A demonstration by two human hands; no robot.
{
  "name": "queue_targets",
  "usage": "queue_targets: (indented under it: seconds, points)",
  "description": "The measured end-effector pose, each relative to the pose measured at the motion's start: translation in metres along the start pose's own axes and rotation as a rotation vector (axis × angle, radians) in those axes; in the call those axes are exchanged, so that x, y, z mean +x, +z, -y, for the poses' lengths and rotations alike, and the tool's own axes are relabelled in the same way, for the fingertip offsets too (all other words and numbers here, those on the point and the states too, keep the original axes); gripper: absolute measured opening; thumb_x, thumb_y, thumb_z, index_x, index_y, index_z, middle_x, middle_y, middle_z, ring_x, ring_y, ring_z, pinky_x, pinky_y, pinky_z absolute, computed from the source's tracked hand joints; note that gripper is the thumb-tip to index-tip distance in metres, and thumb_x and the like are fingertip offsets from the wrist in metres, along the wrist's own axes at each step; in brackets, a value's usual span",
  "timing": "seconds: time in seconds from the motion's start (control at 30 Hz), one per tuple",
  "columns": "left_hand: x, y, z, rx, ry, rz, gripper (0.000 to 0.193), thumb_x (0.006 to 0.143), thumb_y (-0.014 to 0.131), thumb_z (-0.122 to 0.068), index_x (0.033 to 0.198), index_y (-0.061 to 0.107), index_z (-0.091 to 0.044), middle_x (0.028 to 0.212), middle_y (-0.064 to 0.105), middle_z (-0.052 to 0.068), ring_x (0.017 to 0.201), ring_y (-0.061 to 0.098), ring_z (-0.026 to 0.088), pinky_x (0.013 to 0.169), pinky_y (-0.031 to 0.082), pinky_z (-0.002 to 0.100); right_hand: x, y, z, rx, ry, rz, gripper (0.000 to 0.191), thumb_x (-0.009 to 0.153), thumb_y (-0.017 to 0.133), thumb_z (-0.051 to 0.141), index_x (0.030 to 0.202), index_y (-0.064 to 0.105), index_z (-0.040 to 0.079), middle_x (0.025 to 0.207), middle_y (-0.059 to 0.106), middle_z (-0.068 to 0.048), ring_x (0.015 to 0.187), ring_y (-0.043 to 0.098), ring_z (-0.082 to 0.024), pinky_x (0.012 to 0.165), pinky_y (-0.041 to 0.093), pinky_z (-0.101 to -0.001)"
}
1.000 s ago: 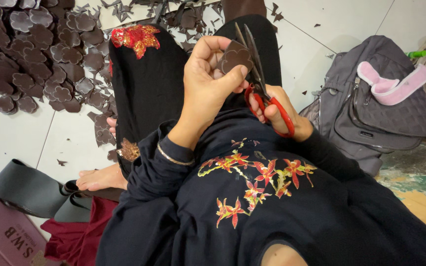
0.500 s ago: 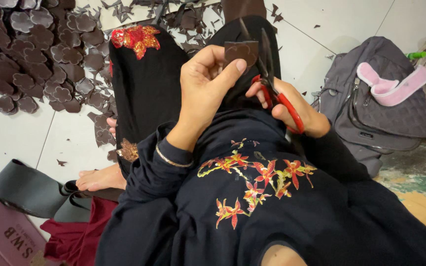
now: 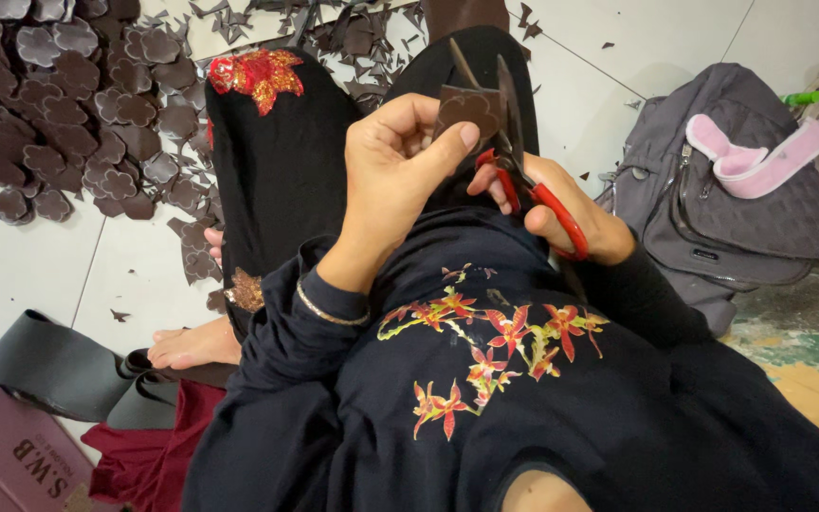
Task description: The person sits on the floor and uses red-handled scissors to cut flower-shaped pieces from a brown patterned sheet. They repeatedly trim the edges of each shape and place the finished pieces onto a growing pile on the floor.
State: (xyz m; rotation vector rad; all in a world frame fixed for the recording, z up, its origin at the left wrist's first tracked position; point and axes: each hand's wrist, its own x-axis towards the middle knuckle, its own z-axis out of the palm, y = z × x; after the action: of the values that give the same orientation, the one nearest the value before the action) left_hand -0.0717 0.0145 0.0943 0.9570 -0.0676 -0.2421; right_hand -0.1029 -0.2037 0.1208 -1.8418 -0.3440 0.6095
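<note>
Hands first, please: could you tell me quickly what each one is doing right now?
Left hand: closed, pinching a dark brown cut piece.
Right hand: closed on red-handled scissors, blades at the piece.

Left hand (image 3: 395,180) raised, fingers pinched; right hand (image 3: 561,213) curled, grip closed.

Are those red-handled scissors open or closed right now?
Open: the scissors' two blades spread apart in a V around the brown piece.
</note>
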Motion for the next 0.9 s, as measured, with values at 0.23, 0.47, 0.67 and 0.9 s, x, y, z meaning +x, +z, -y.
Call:
queue_targets:
  seconds: [0.23, 0.47, 0.67, 0.9]
  points:
    - [-0.001, 0.002, -0.002, 0.018, -0.005, -0.007, 0.008, 0.096, 0.076, -0.003, 0.099, 0.071, 0.003, 0.082, 0.068, -0.003, 0.068, 0.054, -0.001, 0.06, 0.041, 0.016, -0.004, 0.0, -0.004, -0.004, 0.084, -0.034, 0.111, 0.062, 0.045, 0.105, 0.104, 0.063, 0.004, 0.083, 0.05, 0.004, 0.076, 0.047, -0.008, 0.069, 0.041, -0.0228]
    - [-0.002, 0.0, -0.007, 0.044, 0.001, 0.017, 0.007, 0.096, 0.076, -0.003, 0.096, 0.072, 0.003, 0.078, 0.065, -0.004, 0.066, 0.052, -0.001, 0.058, 0.039, 0.016, -0.007, 0.0, -0.012, 0.049, 0.129, -0.055, 0.105, 0.054, 0.05, 0.105, 0.093, 0.059, 0.008, 0.08, 0.051, 0.005, 0.074, 0.048, -0.005, 0.066, 0.04, -0.0207]
    - [-0.003, 0.0, -0.007, 0.053, 0.007, 0.019, 0.006, 0.096, 0.075, -0.002, 0.096, 0.072, 0.003, 0.079, 0.066, -0.005, 0.067, 0.051, -0.001, 0.059, 0.038, 0.016, -0.01, -0.001, -0.013, 0.049, 0.165, -0.06, 0.101, 0.054, 0.051, 0.104, 0.087, 0.056, 0.009, 0.078, 0.05, 0.004, 0.071, 0.049, -0.005, 0.063, 0.041, -0.0206]
    - [-0.003, 0.001, -0.003, 0.071, 0.035, -0.006, 0.007, 0.097, 0.075, -0.003, 0.097, 0.071, 0.003, 0.083, 0.066, -0.005, 0.07, 0.051, -0.002, 0.061, 0.039, 0.016, -0.007, -0.003, 0.002, 0.086, 0.123, 0.046, 0.104, 0.064, 0.05, 0.102, 0.101, 0.059, 0.006, 0.081, 0.05, 0.003, 0.074, 0.048, -0.006, 0.066, 0.041, -0.0212]
